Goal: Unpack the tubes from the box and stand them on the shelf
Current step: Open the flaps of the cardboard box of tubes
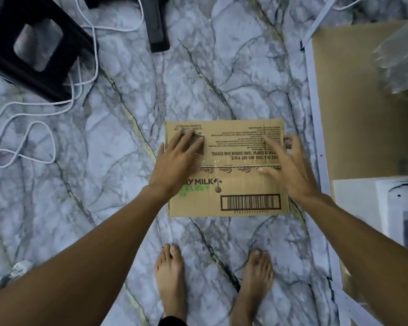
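Feet (pixel 170 276) nr closed box (pixel 243 187); L hand (pixel 177 159) flat on top, R hand (pixel 290 171) spread wide at rt edge.

Left arm (pixel 92 243): bare, reaching forward from the lower left, almost straight.
Left hand (pixel 177 161): palm down, fingers straight and a little spread, pointing forward.
Right arm (pixel 363 243): bare, reaching forward from the lower right, angled inward.
Right hand (pixel 290 170): palm down and blurred, thumb out to the left, forefinger stretched forward, other fingers loosely bent.
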